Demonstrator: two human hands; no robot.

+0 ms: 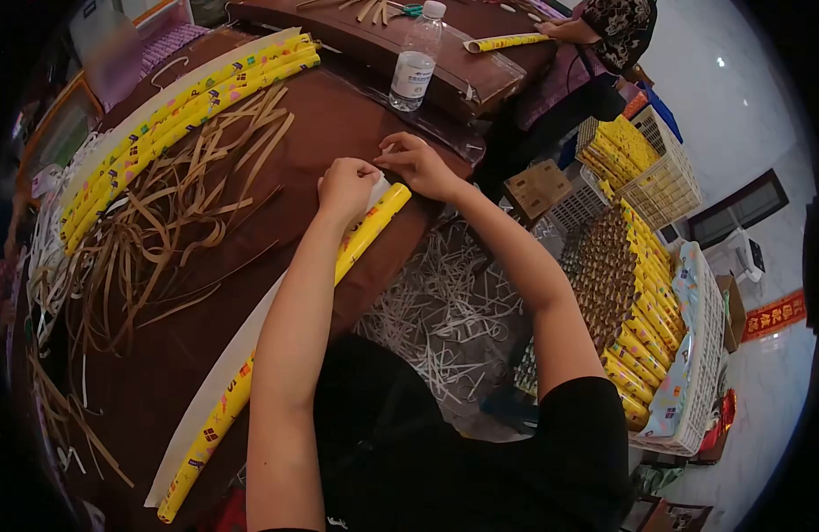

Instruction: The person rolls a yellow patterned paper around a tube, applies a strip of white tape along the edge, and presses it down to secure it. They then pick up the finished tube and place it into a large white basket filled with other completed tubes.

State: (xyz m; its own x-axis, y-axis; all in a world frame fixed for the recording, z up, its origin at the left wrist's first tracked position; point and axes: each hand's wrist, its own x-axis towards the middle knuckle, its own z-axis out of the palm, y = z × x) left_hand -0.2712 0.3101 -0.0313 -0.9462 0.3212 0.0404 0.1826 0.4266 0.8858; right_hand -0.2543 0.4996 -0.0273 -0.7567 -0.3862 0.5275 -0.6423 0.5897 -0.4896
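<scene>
A long roll of yellow patterned wrapping paper (pixel 371 232) lies diagonally along the brown table, its pale loose edge (pixel 236 341) unrolled along the left side. At the roll's far end, my left hand (pixel 345 188) is closed, fingers bent down on the pale paper edge. Just right of it, my right hand (pixel 420 167) hovers above the roll's tip with thumb and forefinger pinched together. The fingertips of both hands nearly meet; whatever the right pinch holds is too small to make out. My left forearm hides the middle of the roll.
Brown strips (pixel 170 222) lie tangled beside more yellow rolls (pixel 192 124) on the left. A water bottle (pixel 415 66) stands ahead. Across the table another person's hand (pixel 573 31) touches a yellow roll (pixel 507 42). Right, a white crate (pixel 697 372) holds many rolls; white shreds (pixel 445 310) cover the floor.
</scene>
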